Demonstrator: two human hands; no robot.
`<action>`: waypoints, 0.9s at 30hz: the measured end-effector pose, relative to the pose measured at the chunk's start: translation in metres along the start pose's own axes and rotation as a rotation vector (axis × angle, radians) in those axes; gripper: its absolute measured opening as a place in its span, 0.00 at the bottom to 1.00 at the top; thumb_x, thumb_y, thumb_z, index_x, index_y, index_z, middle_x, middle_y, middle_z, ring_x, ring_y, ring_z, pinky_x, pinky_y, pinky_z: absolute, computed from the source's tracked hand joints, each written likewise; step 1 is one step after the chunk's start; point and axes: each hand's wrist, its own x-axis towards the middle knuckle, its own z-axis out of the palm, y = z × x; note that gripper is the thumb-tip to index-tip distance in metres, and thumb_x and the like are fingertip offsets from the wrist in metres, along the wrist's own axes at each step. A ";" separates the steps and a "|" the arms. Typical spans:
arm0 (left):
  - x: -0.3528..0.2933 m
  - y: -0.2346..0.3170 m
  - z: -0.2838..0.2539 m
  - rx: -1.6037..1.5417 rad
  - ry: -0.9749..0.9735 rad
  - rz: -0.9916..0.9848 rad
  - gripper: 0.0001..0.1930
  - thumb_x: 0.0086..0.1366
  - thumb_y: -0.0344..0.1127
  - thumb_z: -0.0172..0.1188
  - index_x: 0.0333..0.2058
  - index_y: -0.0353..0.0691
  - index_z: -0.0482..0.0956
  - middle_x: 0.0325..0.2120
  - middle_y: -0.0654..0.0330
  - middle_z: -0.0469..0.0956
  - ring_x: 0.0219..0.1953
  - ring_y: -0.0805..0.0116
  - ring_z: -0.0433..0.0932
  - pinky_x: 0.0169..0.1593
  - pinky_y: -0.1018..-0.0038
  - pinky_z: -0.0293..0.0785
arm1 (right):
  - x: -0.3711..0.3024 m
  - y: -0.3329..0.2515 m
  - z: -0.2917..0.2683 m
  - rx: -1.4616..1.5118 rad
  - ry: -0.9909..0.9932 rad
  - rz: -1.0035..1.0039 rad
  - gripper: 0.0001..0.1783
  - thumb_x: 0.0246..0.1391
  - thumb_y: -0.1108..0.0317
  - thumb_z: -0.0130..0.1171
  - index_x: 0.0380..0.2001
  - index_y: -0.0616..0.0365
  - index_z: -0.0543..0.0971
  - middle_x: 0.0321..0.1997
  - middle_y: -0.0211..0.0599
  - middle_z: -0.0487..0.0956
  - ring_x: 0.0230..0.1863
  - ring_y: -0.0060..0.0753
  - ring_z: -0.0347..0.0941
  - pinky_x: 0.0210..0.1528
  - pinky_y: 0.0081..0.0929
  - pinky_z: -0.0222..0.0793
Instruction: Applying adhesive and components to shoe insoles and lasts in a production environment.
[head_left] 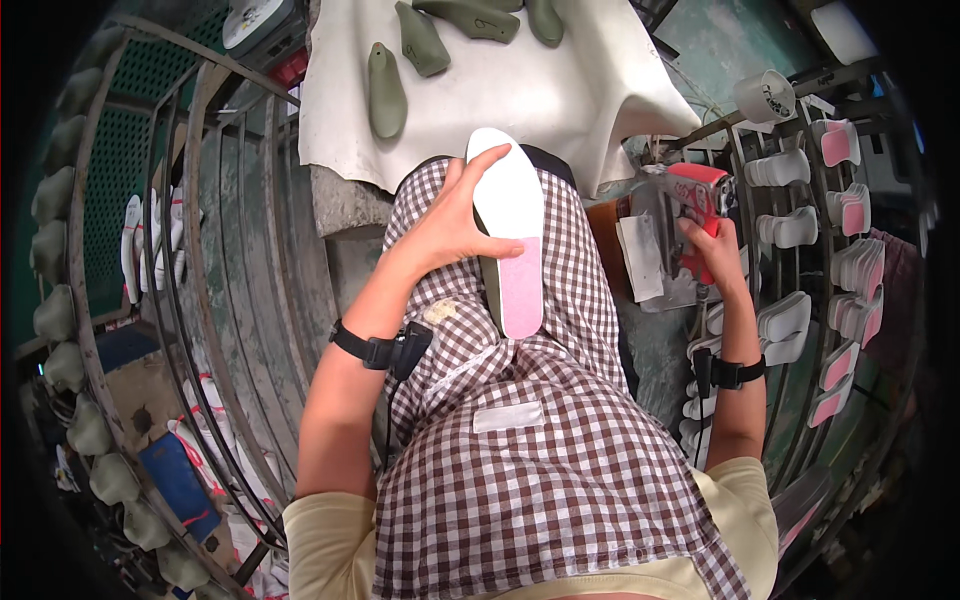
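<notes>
Over my lap, my left hand [450,222] grips a green shoe last [491,290] with an insole [513,205] lying along its upward face. The insole is white at one end and pink at the other. My thumb presses near where the two colours meet, and a finger reaches over the white part. Off to the right, apart from the last, my right hand [716,250] is wrapped round the handle of a red staple gun [703,187]. Part of the gun's handle is hidden behind the fingers.
Several green shoe lasts [387,92] lie on a white sheet [530,90] draped over the bench ahead. A rack at right holds white and pink insoles [848,212]. At left stands a metal rack [200,250], with a row of lasts [65,365] beyond it.
</notes>
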 end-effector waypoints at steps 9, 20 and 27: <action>0.000 0.002 0.003 -0.037 0.002 -0.046 0.59 0.36 0.41 0.79 0.70 0.51 0.57 0.53 0.48 0.64 0.61 0.48 0.64 0.67 0.59 0.59 | -0.040 -0.115 0.106 -0.093 -0.328 -0.506 0.23 0.50 0.72 0.71 0.50 0.63 0.79 0.44 0.35 0.84 0.45 0.23 0.77 0.51 0.28 0.73; -0.005 -0.003 0.009 -0.051 0.007 -0.038 0.58 0.37 0.39 0.79 0.69 0.51 0.58 0.53 0.48 0.64 0.60 0.49 0.65 0.67 0.61 0.59 | -0.079 -0.076 0.096 -0.447 -0.510 -0.645 0.19 0.41 0.74 0.66 0.40 0.61 0.79 0.37 0.47 0.81 0.41 0.57 0.78 0.42 0.41 0.74; 0.005 0.005 -0.007 -0.053 0.024 -0.039 0.58 0.37 0.39 0.79 0.69 0.50 0.58 0.54 0.48 0.64 0.61 0.50 0.64 0.67 0.61 0.58 | -0.076 -0.056 0.080 -0.318 -0.259 -0.557 0.18 0.45 0.74 0.68 0.43 0.64 0.81 0.43 0.47 0.84 0.46 0.50 0.82 0.49 0.34 0.75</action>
